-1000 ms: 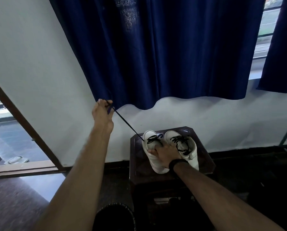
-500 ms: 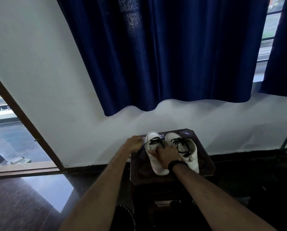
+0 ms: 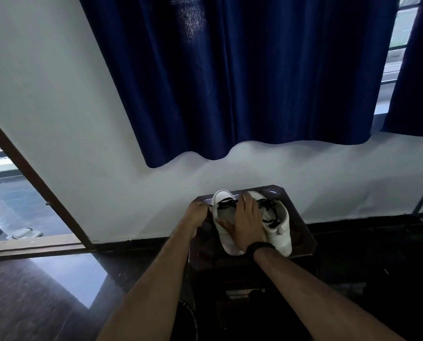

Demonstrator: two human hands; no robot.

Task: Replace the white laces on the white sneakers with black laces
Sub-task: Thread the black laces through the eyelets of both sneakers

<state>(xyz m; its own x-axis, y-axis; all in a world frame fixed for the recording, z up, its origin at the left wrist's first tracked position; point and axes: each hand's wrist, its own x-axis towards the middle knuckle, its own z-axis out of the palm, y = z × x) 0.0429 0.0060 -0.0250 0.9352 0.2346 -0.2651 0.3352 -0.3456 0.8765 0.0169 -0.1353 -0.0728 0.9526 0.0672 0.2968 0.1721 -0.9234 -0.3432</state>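
two white sneakers [image 3: 252, 225] sit side by side on a small dark table [image 3: 301, 232] in the lower middle of the frame, toes pointing at the wall. both have a black lace [image 3: 226, 204] going through the holes. the right hand [image 3: 246, 223] lies flat on top of the sneakers with its fingers stretched out, pressing down and not curled round anything. the left hand [image 3: 196, 214] is curled into a fist just beside the left sneaker, at the table's left edge; it seems to pinch the lace end, but it is too dark to be sure. a black band [image 3: 260, 247] is on the right wrist. above, a dark blue curtain [image 3: 230, 82] hangs on a white wall [image 3: 45, 94]. a doorway [image 3: 8, 205] is at the left of the frame.
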